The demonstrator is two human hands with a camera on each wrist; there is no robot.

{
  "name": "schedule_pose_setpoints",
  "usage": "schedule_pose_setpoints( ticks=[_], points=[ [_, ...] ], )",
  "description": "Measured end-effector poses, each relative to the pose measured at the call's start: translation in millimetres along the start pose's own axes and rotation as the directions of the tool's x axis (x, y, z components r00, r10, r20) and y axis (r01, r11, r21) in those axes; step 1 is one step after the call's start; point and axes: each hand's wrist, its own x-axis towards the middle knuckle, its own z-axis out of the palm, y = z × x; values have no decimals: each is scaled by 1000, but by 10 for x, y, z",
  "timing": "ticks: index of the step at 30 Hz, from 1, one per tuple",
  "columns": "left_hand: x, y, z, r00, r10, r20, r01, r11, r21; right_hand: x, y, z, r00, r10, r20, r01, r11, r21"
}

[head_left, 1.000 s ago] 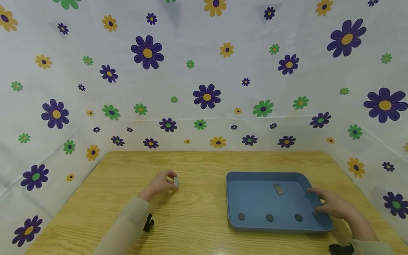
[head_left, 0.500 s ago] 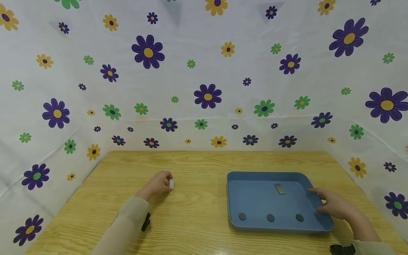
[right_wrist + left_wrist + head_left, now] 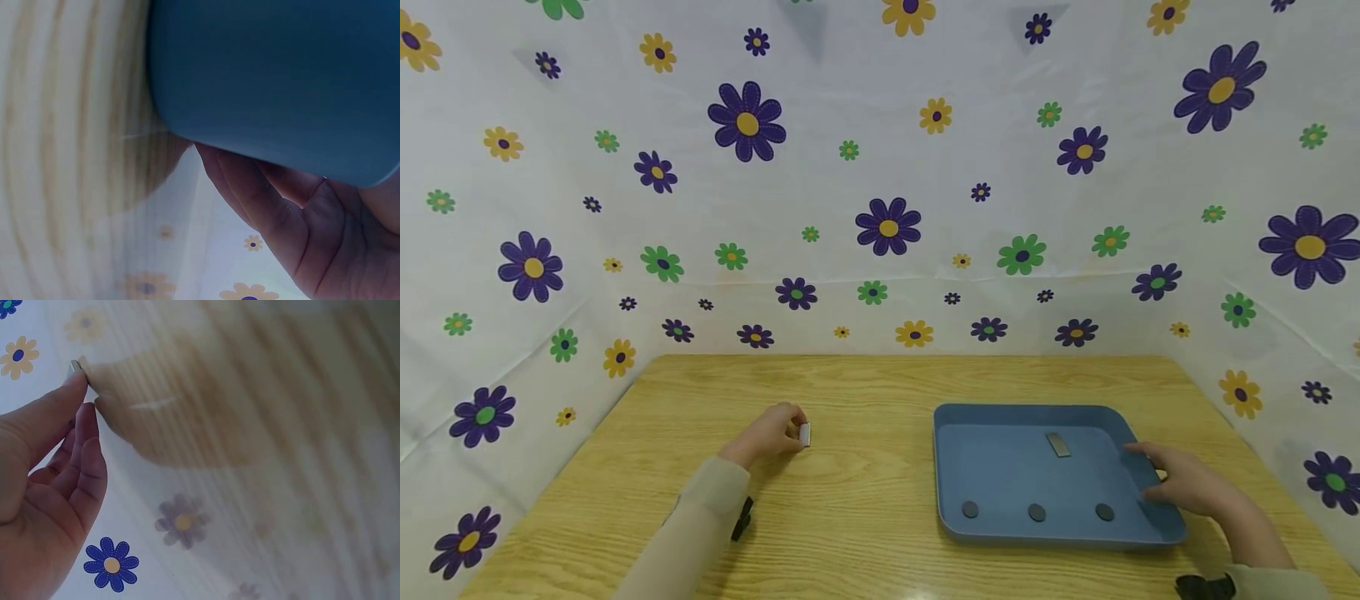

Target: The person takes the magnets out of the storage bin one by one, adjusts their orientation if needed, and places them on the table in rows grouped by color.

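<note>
Tile [image 3: 806, 435] at the fingertips of the left hand [image 3: 769, 435], pinched between thumb and fingers

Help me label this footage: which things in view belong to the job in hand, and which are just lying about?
Likely part of the job:
small pale piece, pinched by the left hand
blue tray, with the right hand at its edge
flat rectangular piece and three dark discs, in the tray

Likely just surroundings:
wood-grain table
flowered backdrop
black wrist gear
</note>
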Motion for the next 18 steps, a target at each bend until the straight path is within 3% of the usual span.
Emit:
schedule_pose_setpoints(
  ticks=[12, 18],
  points=[
    [24, 31, -26, 995, 65, 74, -71, 994, 84, 2, 12, 0, 1000, 13, 4, -13, 1000, 5],
    [19, 50, -21, 998, 37, 58, -41, 996, 84, 6, 15, 0, 1000, 21, 0, -21, 1000, -8]
  ],
)
